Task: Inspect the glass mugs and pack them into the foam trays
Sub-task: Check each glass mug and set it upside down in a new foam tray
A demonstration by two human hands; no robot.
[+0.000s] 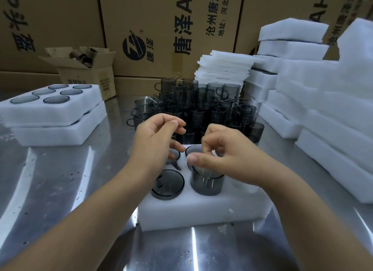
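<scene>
One mug (207,183) sticks up from the foam tray (201,212) at lower middle. Left hand (157,137) hangs loose and empty; right hand (220,155) curls just above the mug, touching or not I cannot tell. A bump could tip and crack it.

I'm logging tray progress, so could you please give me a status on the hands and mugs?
Left hand loosely curled, empty, above foam tray. Right hand curled over near-right mug, contact unclear; mug stands proud. Nothing blocking it.
</scene>
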